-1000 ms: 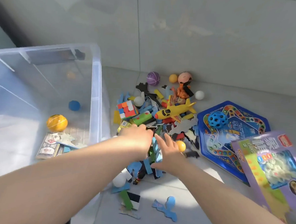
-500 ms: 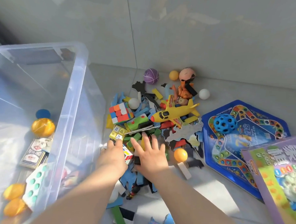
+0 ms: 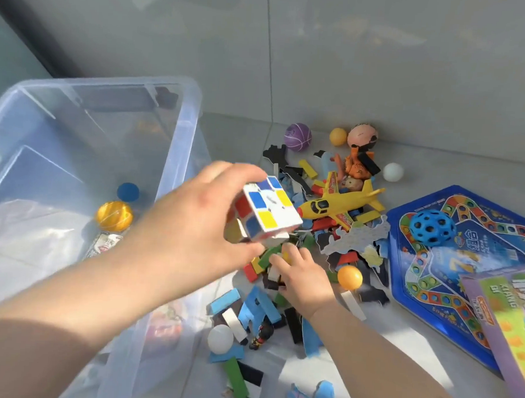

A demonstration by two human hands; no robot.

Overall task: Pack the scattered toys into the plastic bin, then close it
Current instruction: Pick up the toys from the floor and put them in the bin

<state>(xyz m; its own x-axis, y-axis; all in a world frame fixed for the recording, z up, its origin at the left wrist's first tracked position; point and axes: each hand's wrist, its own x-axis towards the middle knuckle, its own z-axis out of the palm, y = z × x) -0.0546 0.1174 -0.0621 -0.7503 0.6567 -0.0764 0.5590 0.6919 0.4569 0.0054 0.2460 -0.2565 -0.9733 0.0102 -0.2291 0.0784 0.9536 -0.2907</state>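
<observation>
Head view, left hand (image 3: 193,225) gripping cube (image 3: 265,211) near bin (image 3: 183,152), right hand (image 3: 304,277) grasping blocks (image 3: 251,271)

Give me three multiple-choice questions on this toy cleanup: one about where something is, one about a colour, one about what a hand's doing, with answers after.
1. Where is the blue holed ball? A in the plastic bin; B on the blue game board; C against the wall.
2. What colour is the toy plane? A yellow; B red; C green.
3. What is the left hand doing? A open, empty; B empty fist; C holding the puzzle cube.
Answers: B, it rests on the board's printed face; A, body and wings are yellow; C, fingers curl round the cube.
</observation>
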